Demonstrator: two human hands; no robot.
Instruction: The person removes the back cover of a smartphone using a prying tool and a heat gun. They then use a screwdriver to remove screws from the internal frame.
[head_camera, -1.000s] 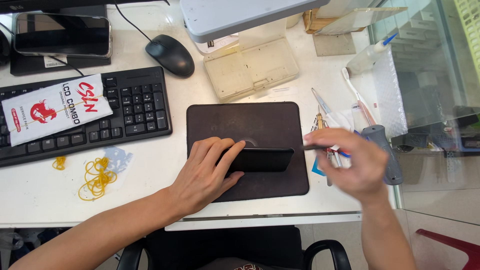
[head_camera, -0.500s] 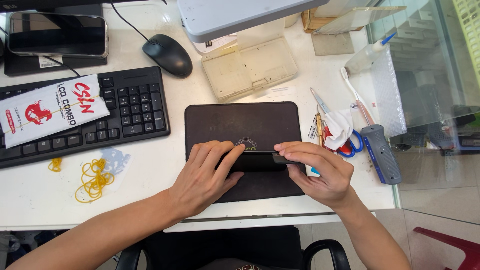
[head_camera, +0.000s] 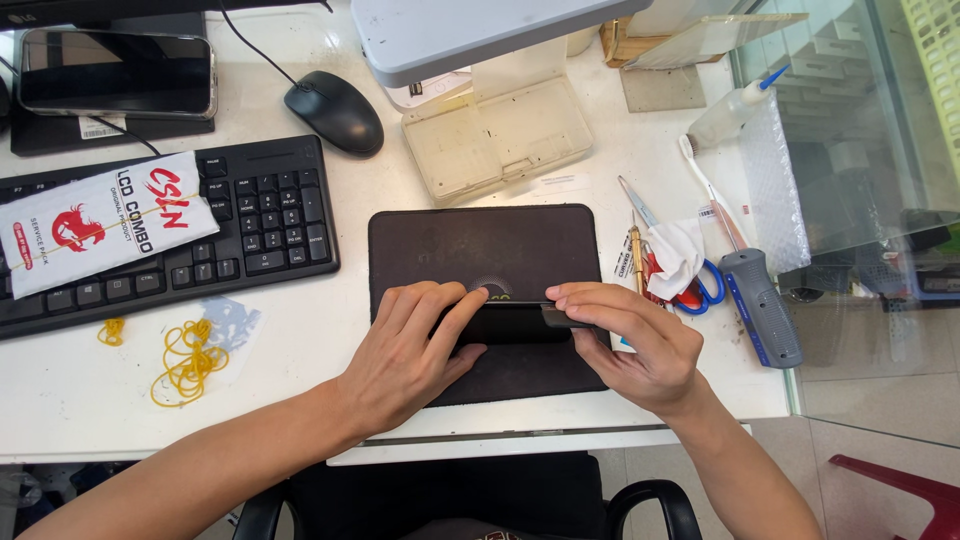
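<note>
A black phone-sized slab (head_camera: 508, 322) lies on a dark brown work mat (head_camera: 480, 250) near the desk's front edge. My left hand (head_camera: 410, 350) rests on its left end with fingers spread over it. Over the slab's right end, my right hand (head_camera: 635, 345) curls, its fingertips pinching a thin dark tool or strip (head_camera: 565, 318) against the top edge. Both hands touch the slab; most of it is hidden beneath them.
A black keyboard (head_camera: 250, 215) carrying a white packet (head_camera: 100, 220) lies at left, with a mouse (head_camera: 335, 110) and yellow rubber bands (head_camera: 185, 350) nearby. A beige plastic case (head_camera: 500, 140) sits behind the mat. Scissors (head_camera: 690, 285), tweezers, a white cloth and a grey-handled tool (head_camera: 760, 305) lie at right.
My right hand came in from the tools at the right and settled on the slab's right end. My left hand stayed on the slab.
</note>
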